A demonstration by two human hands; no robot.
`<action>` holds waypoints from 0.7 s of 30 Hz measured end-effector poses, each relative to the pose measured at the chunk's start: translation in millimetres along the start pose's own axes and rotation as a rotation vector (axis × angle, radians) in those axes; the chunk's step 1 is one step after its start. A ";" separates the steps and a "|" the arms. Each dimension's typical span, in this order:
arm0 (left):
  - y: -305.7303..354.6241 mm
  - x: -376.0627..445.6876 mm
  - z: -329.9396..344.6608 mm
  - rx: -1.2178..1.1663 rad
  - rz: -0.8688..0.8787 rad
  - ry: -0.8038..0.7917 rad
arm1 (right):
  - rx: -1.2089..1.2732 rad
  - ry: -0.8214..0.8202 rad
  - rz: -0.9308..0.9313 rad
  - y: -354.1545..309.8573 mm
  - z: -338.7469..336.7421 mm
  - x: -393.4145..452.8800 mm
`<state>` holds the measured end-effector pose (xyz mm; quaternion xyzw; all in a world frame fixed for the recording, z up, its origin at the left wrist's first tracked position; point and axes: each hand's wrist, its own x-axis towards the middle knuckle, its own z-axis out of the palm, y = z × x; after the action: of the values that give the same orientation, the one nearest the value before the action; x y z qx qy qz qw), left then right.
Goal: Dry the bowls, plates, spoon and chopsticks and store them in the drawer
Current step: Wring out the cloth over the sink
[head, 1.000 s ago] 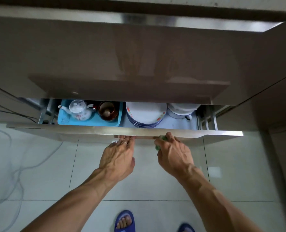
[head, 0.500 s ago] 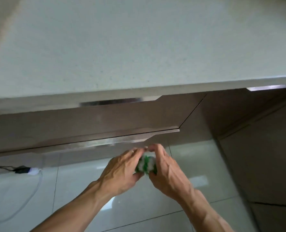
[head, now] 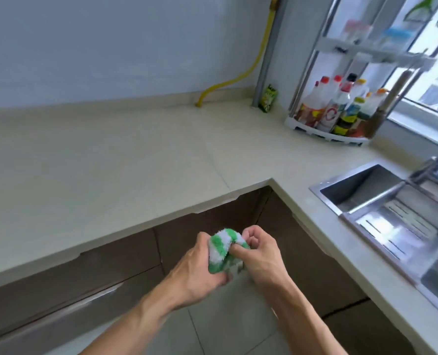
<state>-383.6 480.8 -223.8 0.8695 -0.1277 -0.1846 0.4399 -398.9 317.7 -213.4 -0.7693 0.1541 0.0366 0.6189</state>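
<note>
Green-and-white cloth (head: 223, 252), bunched into a wad at lower centre of the frame, in front of the dark cabinet fronts and below the desk (head: 105, 165) edge. Soft, light and fluffy by the look of it; likely to give under any squeeze, unlikely to slip or break, best taken by a loose edge or fold for shaking out flat. Left hand (head: 200, 270) curled around its lower left side, right hand (head: 260, 254) pinching its upper right, thumb pressed into the pile; both hands close together, clamped on the same wad.

No bowls, plates, spoon or chopsticks anywhere in view, so probably stored already or out of frame; impossible to say which. Underside of the cloth covered by the fingers; wet or dry not readable. Drawer front (head: 59, 311) at lower left apparently closed, contents unseen.

Further out: sink (head: 361, 187) at right, cut by the frame edge, with a blurred tap above. Bottle rack (head: 338, 111) at upper right, labels too smeared to read. Yellow hose (head: 253, 65) running down the wall to the desk, a small green packet (head: 269, 98) just beside a grey pipe in the corner.
</note>
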 end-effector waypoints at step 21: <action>268.4 217.3 162.0 0.075 -0.049 -0.876 | -1.315 0.260 -0.470 1.9 -309.2 64.4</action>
<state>-274.4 125.2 -139.4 0.7275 -0.2879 -0.5414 0.3079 -379.8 7.0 -159.7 -0.9945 0.0026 -0.1045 -0.0054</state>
